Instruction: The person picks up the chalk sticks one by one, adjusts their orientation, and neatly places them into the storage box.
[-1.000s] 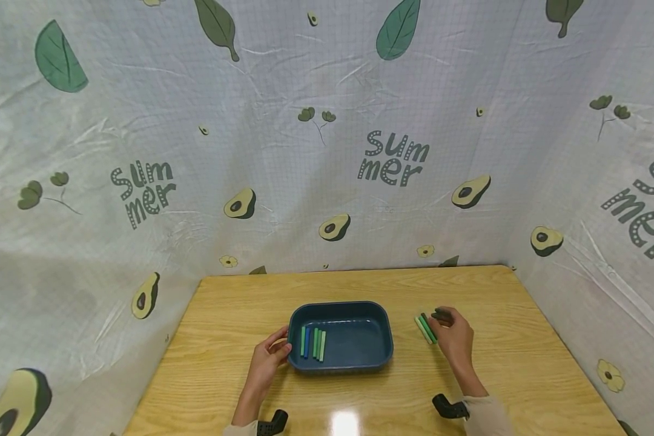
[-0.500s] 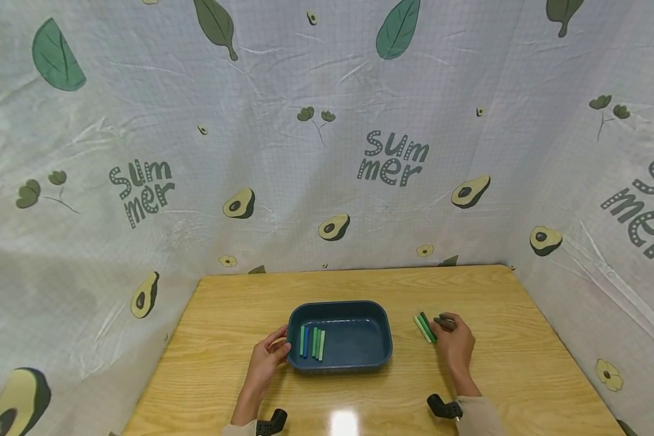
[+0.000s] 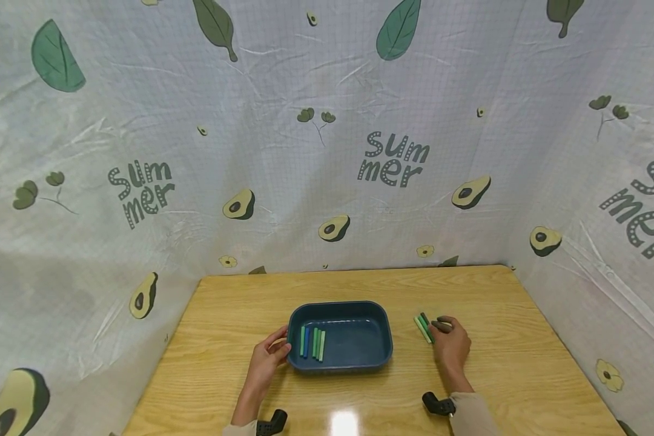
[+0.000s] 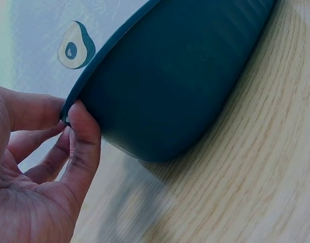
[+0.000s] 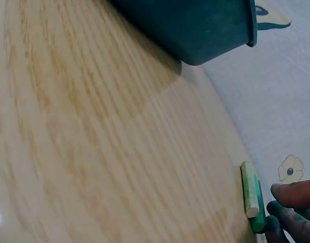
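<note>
My left hand (image 3: 265, 360) pinches the left rim of a dark blue rectangular tray (image 3: 360, 362). The left wrist view shows the thumb (image 4: 83, 121) on the tray's outer wall and the fingers over the rim. Several green and blue chalk-like sticks (image 3: 306, 342) lie side by side in the tray's left part. Right of the tray, a pale green stick (image 3: 421, 330) and a dark green stick (image 3: 427, 327) lie together on the table. My right hand (image 3: 452, 344) is beside them, dark-coloured fingertips right at the dark green stick (image 5: 259, 223), thumb apart from the fingers.
The wooden table (image 3: 251, 290) has a bright reflection near its front. A white printed sheet (image 3: 283, 151) hangs behind and at both sides. Each wrist wears a black camera mount (image 3: 438, 404).
My right hand has shifted slightly toward me and to the left, staying beside the green sticks. My left hand and the tray have not moved.
</note>
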Motion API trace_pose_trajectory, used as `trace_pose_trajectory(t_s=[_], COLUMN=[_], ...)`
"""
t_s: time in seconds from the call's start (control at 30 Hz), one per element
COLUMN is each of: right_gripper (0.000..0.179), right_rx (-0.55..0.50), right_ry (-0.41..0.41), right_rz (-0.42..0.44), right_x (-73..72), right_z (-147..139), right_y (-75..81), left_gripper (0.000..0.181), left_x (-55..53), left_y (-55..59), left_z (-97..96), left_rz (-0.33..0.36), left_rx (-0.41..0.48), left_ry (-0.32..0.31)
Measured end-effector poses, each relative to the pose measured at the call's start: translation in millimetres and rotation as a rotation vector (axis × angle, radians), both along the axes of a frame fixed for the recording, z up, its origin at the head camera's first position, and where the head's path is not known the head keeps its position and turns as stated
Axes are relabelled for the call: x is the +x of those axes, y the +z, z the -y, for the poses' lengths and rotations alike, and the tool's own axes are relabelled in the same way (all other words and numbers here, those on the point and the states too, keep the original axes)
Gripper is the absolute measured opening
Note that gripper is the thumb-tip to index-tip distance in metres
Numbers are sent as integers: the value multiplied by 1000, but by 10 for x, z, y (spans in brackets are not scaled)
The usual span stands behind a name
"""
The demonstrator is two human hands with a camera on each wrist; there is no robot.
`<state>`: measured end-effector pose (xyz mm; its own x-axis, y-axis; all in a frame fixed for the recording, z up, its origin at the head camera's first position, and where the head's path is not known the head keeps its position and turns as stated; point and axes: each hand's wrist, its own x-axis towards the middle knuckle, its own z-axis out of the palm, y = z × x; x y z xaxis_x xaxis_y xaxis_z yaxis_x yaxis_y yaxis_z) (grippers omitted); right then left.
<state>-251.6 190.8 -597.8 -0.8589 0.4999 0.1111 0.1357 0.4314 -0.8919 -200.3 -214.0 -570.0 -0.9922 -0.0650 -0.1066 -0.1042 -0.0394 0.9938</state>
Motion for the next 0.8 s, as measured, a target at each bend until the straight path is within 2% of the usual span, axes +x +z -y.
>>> trace_pose_trajectory(t_s=[0.17,0.33,0.8], right_gripper=[31,30,29], right_rx=[25,51,94], right_ry=[-7,-12,-36], right_rz=[-2,-7,25], right_x=[-25,-39,-46], right_z=[25,57,131], right_y=[-50,-71,3], left_gripper=[47,48,48], left_x=[12,9,0], left_y=[-10,-19,-34], left_z=[11,7,20], left_rz=[-30,-19,-1], left_rx=[-4,-3,2], left_ry=[-7,-6,-3])
